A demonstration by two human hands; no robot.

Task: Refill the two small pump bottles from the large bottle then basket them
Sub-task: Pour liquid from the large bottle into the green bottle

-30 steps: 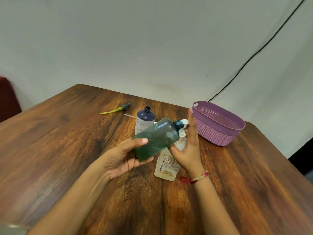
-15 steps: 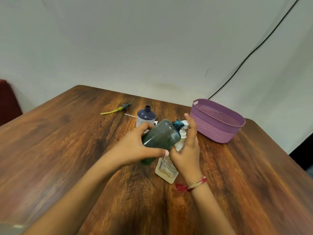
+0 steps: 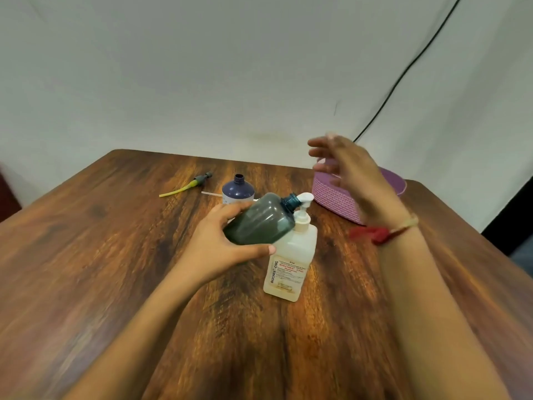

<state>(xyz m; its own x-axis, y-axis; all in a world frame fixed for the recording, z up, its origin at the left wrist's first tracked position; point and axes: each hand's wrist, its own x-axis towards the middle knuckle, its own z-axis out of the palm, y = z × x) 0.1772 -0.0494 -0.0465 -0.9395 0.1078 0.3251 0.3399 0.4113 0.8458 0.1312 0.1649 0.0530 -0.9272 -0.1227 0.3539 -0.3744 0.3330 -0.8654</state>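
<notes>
Gripping the dark green small bottle [image 3: 259, 220] round its belly, the left hand [image 3: 219, 243] holds it clear of the tabletop [image 3: 115, 255], tilted. Its open neck points up at the white pump head [image 3: 304, 199] of the large bottle [image 3: 291, 255]; whether neck and spout touch cannot be told. The left fingers [image 3: 230, 209] are curled over the far side with the thumb underneath. The right hand [image 3: 349, 168] is blurred, raised above the purple basket [image 3: 331, 194], its fingers [image 3: 320, 144] spread and grasping nothing.

The green bottle looks like thin, smooth plastic. It is probably light, yields a little under a squeeze, and would be slippery if soap runs down it. The mid-body hold seems the sound one, since it leaves the neck free. The large bottle stands upright just behind it, holding pale liquid and likely the heaviest piece. Its pump head should be pressed straight down from the top, since an off-centre push could rock it.

A blue small bottle [image 3: 238, 193], uncapped, stands upright behind the left hand. A thin white tube [image 3: 212, 193] lies beside it, and a pump with a yellow tube [image 3: 187, 188] lies farther left. The basket sits well right of the bottles, its opening partly hidden behind the right hand. A red wrist thread [image 3: 377, 233] dangles near the large bottle.
</notes>
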